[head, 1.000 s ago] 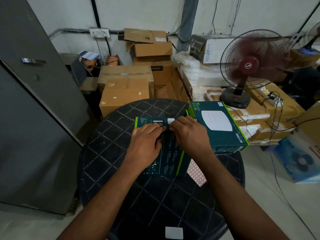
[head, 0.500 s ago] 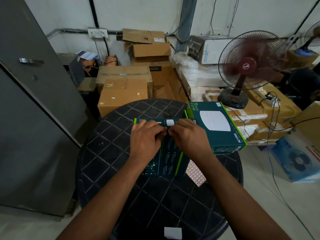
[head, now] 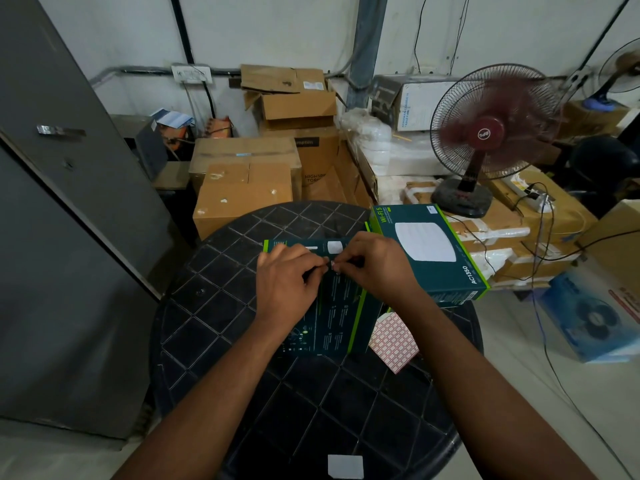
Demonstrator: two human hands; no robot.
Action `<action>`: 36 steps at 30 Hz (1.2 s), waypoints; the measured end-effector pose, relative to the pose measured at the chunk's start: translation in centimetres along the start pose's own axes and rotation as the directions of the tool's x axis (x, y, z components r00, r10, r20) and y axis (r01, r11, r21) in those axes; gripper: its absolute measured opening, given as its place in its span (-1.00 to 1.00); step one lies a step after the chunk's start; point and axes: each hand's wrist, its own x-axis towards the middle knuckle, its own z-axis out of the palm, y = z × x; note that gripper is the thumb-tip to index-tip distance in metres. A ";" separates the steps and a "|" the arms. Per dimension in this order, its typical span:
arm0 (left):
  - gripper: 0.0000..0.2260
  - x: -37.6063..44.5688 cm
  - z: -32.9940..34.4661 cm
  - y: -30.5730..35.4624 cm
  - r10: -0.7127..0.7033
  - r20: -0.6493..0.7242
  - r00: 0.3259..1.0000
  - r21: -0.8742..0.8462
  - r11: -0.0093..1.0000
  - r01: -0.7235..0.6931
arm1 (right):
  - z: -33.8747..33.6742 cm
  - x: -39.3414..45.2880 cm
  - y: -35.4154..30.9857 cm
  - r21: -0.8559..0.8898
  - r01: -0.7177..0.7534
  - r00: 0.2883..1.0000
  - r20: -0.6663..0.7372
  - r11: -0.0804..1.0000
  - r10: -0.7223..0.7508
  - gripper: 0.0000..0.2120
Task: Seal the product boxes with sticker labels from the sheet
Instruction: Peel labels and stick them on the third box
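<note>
Both hands meet over a dark green product box [head: 322,313] lying flat on the round black counter [head: 221,306]. The left hand [head: 289,277] and the right hand [head: 375,268] each have fingers curled, pinching a small sticker [head: 332,266] between their fingertips just above the box's top face. The hands cover much of the box's far half. A white label [head: 334,247] already sits on the box's far edge. The sticker sheet [head: 394,342], with its red grid, lies on the counter just right of this box, partly tucked under the right forearm. A second product box [head: 433,251] rests behind and to the right, overhanging the counter's edge. A white patch [head: 345,466] shows at the counter's near rim. Beyond stand cardboard cartons [head: 242,199] and a red fan [head: 485,133], with a grey cabinet [head: 52,237] at left.
</note>
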 end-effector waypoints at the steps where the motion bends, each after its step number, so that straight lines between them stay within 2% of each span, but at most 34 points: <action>1: -0.93 -0.1 -0.1 0.1 -0.009 0.007 1.000 0.000 1.000 0.009 | 0.2 -0.1 0.0 -0.018 0.016 1.000 -0.012 1.000 -0.016 -0.93; 5: -0.93 0.0 -0.5 0.4 -0.027 0.054 0.998 -0.006 1.000 0.027 | 1.0 -1.0 0.6 -0.033 0.073 0.995 -0.070 0.997 -0.075 -0.93; 10: -0.90 0.6 -0.7 0.6 -0.009 0.117 0.993 -0.027 1.000 0.012 | 1.0 -1.5 0.6 0.066 0.015 0.995 -0.095 0.998 -0.009 -0.89; 13: -0.87 0.8 -0.6 0.6 -0.015 0.100 0.995 -0.082 0.996 0.023 | 0.8 -1.6 0.8 0.077 0.008 0.997 -0.084 0.997 -0.001 -0.85; 19: -0.83 0.6 -0.4 0.0 0.001 0.104 0.995 -0.121 0.993 0.012 | 2.0 -2.0 0.0 -0.015 0.064 0.983 -0.171 0.998 -0.066 -0.96; 23: -0.86 0.4 -0.5 0.0 0.038 0.080 0.996 -0.114 0.993 -0.029 | 2.4 -2.4 0.0 0.032 0.059 0.974 -0.221 0.998 -0.051 -0.98; 27: -0.85 0.2 -0.6 0.0 0.044 0.060 0.997 -0.126 0.991 -0.036 | 1.6 -2.6 1.2 0.032 0.012 0.977 -0.212 0.999 -0.005 -0.90; 33: -0.87 0.2 -0.4 -0.3 0.044 0.032 0.998 -0.148 0.988 -0.039 | 2.4 -2.4 1.1 0.015 0.037 0.963 -0.269 0.999 -0.032 -0.94; 36: -0.88 0.2 -0.2 0.3 0.033 0.023 0.999 -0.085 0.996 -0.031 | 2.4 -2.6 1.2 0.008 0.041 0.967 -0.252 0.999 -0.038 -0.93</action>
